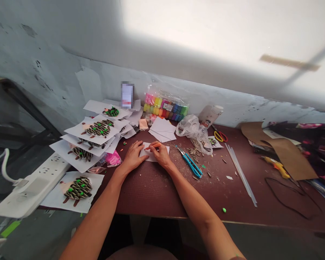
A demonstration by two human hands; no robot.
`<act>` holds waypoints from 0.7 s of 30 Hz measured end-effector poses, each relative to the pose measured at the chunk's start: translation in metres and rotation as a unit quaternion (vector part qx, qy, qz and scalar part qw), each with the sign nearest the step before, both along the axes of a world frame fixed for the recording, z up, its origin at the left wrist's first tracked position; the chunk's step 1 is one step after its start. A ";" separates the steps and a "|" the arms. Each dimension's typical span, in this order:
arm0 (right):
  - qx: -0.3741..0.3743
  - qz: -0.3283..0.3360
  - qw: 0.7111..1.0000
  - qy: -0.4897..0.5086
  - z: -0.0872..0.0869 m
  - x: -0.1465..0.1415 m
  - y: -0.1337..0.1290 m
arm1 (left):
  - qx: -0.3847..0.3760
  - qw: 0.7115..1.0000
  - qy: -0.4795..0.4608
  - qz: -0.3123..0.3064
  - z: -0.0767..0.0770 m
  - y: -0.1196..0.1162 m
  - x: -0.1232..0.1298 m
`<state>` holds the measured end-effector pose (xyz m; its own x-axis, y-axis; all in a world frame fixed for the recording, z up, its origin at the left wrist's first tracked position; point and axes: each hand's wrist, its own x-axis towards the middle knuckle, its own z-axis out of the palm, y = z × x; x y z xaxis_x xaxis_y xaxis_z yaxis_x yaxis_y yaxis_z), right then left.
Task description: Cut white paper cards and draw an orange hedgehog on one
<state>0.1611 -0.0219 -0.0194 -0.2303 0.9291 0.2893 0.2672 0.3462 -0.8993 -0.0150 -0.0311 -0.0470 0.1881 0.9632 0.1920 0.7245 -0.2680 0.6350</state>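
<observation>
Your right hand [160, 154] grips a slim orange pen [155, 145] above a white sheet [151, 158], which lies on the dark red tabletop [143, 191] before you. Your left hand [134, 155], spread and grasping nothing, rests at the sheet's left edge. The pen is probably light and stiff (best pinched near its tip); the sheet likely creases easily, so press its margins flat.

No text legible; label [168, 107] on plastic pack [157, 102] too small.
</observation>
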 end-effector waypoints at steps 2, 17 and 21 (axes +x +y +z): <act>-0.001 0.000 1.000 0.001 0.000 0.000 0.000 | 0.001 1.000 -0.001 0.000 0.000 0.000 0.000; 0.004 -0.010 1.000 -0.005 -0.002 0.001 0.001 | 0.002 1.000 -0.016 0.001 -0.004 0.000 0.000; 0.002 -0.010 1.000 -0.009 -0.002 0.001 0.000 | -0.002 1.000 -0.013 0.002 -0.003 0.000 0.000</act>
